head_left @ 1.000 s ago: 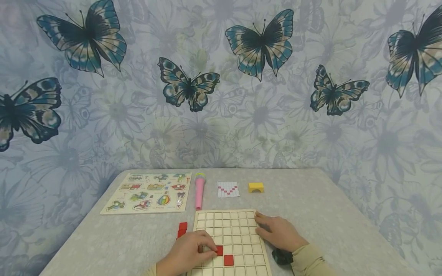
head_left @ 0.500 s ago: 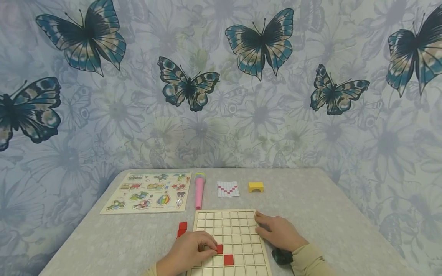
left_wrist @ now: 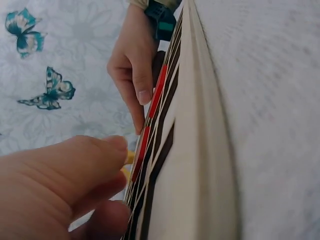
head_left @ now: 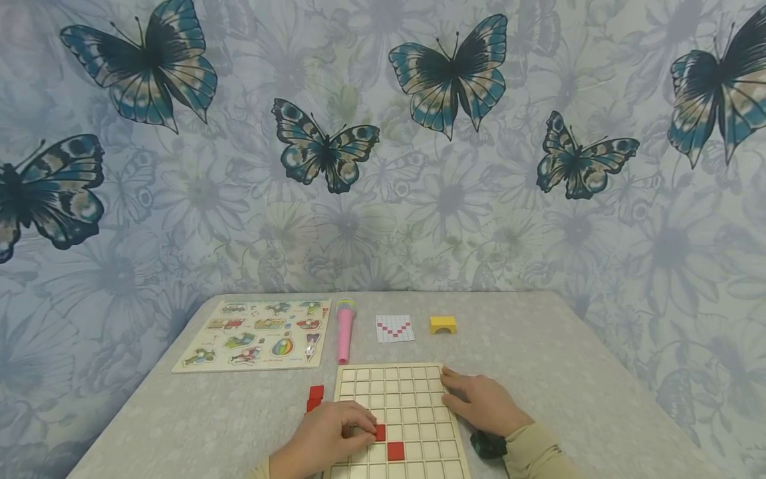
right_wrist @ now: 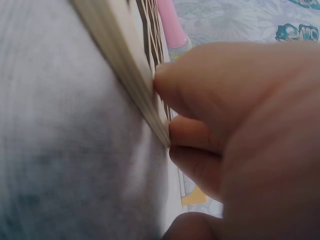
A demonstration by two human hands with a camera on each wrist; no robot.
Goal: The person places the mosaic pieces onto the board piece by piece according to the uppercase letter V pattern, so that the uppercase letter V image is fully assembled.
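A cream wooden grid board (head_left: 407,403) lies at the front of the table. My left hand (head_left: 326,436) reaches over its left side, thumb and fingertips pinching the left part of a red square tile (head_left: 380,433) at a cell. A second red tile (head_left: 396,451) sits in a cell diagonally nearer and to the right. My right hand (head_left: 487,404) rests against the board's right edge near the far corner; in the right wrist view its thumb (right_wrist: 167,80) touches the edge. More red tiles (head_left: 316,392) lie left of the board, partly hidden by my left hand.
Beyond the board lie a pink toy microphone (head_left: 344,336), a small pattern card (head_left: 395,328) with a red V of squares, and a yellow arch block (head_left: 443,324). A picture puzzle board (head_left: 254,334) is at the back left. A butterfly-patterned wall (head_left: 383,246) closes off the back.
The red tile at my left fingertips has shifted very slightly away from me since one second ago. Both hands otherwise stay in place.
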